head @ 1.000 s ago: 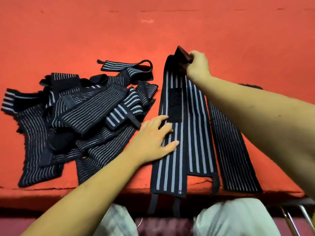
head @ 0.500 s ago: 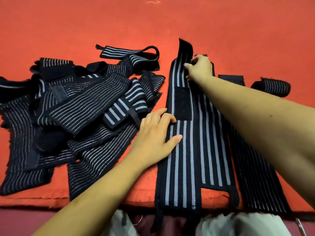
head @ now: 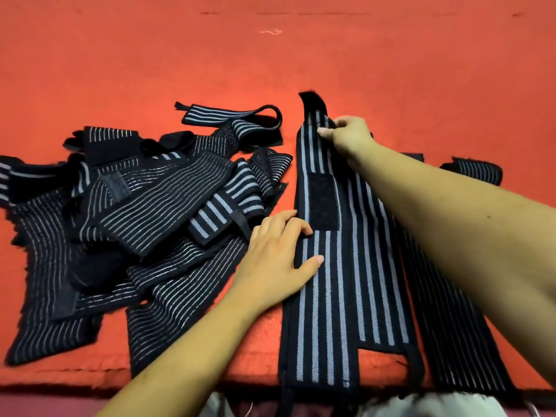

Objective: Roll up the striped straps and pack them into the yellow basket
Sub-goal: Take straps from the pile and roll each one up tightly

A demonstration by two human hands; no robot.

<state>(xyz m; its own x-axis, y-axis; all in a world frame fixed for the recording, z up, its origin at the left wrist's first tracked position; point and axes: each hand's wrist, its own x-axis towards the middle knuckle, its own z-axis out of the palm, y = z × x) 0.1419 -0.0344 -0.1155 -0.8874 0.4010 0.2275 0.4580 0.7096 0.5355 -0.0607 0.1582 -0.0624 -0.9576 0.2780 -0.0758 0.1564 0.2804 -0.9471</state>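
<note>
Red worktop (head: 391, 70) under a flat striped strap (head: 319, 311) at lower centre. Pressed mid-length by left hand (head: 279, 260), fingers straight; far end pinched in right hand (head: 346, 139) fingers.

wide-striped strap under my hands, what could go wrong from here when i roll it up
1. The wide-striped strap overlaps a second strap beside it, so the right hand, pinching the far end, might roll both together.
2. Its near end hangs over the table edge; if the flat left hand lifts, the strap could slide off.
3. The exposed velcro patch may snag and skew the roll.
</note>
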